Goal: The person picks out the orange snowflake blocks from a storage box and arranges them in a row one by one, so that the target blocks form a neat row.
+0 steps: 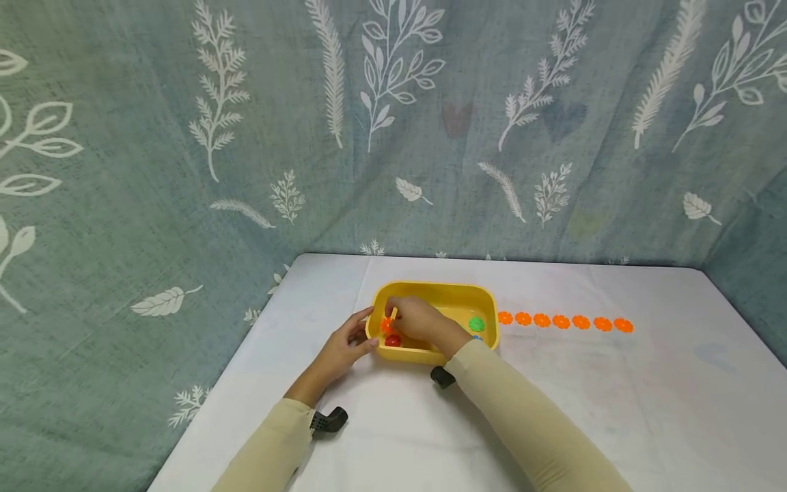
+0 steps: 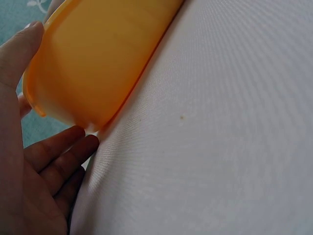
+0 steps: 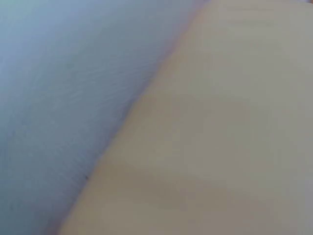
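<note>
A yellow plastic tray (image 1: 464,295) stands on the white-covered table. My left hand (image 1: 339,348) holds its left end, the thumb against the rim; in the left wrist view the other fingers (image 2: 61,156) lie low beside the tray wall. Inside the tray, my right hand (image 1: 417,318) pinches an orange flower-shaped disc (image 1: 387,326) at the left side, its fingertips partly hidden. Close by lies a red disc (image 1: 392,340). A green disc (image 1: 476,324) and a partly covered blue one (image 1: 477,337) are at the tray's right. The right wrist view shows mostly sleeve.
A row of several orange flower-shaped discs (image 1: 561,322) runs rightward from the tray across the white tablecloth (image 1: 676,383). Behind the table hangs a green leaf-patterned cloth (image 1: 455,171). Dark wrist devices (image 1: 330,419) sit at both cuffs.
</note>
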A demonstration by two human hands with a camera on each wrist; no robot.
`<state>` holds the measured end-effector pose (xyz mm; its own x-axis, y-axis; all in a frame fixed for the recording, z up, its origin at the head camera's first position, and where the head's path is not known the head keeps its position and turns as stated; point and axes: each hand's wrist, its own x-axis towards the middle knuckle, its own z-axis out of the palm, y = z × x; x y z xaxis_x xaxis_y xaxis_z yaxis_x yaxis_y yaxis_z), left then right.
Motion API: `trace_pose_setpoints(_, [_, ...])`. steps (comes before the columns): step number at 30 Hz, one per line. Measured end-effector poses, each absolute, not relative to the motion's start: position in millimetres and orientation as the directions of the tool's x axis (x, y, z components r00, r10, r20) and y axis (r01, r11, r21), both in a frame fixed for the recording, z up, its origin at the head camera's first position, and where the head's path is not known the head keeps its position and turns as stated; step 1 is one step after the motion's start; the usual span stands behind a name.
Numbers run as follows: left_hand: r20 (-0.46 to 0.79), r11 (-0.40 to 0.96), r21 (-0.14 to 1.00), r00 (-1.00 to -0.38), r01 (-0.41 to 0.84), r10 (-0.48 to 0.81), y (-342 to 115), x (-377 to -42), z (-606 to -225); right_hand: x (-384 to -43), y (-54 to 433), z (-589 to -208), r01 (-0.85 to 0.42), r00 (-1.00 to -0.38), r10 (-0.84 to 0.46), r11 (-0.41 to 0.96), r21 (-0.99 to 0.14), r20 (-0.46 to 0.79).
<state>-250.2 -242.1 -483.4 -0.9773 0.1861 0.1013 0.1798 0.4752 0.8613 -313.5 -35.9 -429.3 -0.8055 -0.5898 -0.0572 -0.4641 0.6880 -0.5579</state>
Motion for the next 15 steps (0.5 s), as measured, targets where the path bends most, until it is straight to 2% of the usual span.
trace_pose_setpoints(8, [0.135, 0.438, 0.869, -0.963, 0.229, 0.234, -240.0, -251.3, -487.8, -308.5, -4.0, -424.3, -0.399, -0.831, -0.553, 0.663, -0.633, -0.056])
trace_pose_setpoints(15, [0.128, 0.474, 0.857, -0.974, 0.203, 0.185, -242.1, -249.6, -485.4, -305.4, 20.2, -409.6, -0.372, -0.832, -0.551, 0.627, -0.684, -0.054])
